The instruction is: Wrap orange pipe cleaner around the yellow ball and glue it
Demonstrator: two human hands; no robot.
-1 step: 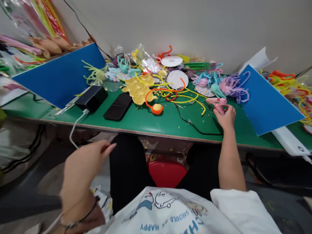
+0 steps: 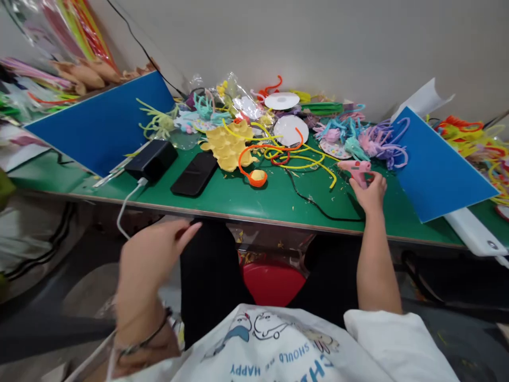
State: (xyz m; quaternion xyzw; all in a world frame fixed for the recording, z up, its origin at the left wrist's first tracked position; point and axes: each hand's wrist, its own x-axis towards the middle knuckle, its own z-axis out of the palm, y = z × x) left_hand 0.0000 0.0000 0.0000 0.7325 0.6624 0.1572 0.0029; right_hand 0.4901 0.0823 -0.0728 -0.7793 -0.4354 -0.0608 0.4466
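My right hand (image 2: 371, 192) is wrapped round the grip of a pink hot glue gun (image 2: 358, 170) at the right of the green table, its nozzle pointing left. My left hand (image 2: 153, 254) hangs in front of the table edge, above my left thigh. Its fingers are curled in with the thumb against them, and nothing shows in them. On the tabletop between the hands lies a yellow ball in an orange cup-like wrap (image 2: 258, 179) with an orange fuzzy stem. Behind it are a yellow egg-tray-like piece (image 2: 230, 146) and loose yellow fuzzy stems (image 2: 298, 163).
A black phone (image 2: 194, 174) and a black box (image 2: 151, 161) with a white cable lie at left. Blue boards (image 2: 99, 124) stand at both sides. White discs (image 2: 291, 130) and pastel pompom-like pieces (image 2: 353, 139) crowd the back. A black cord (image 2: 314, 201) crosses the front right.
My left hand has moved a little to the right, toward my left thigh. My right hand stays on the glue gun, which has hardly shifted.
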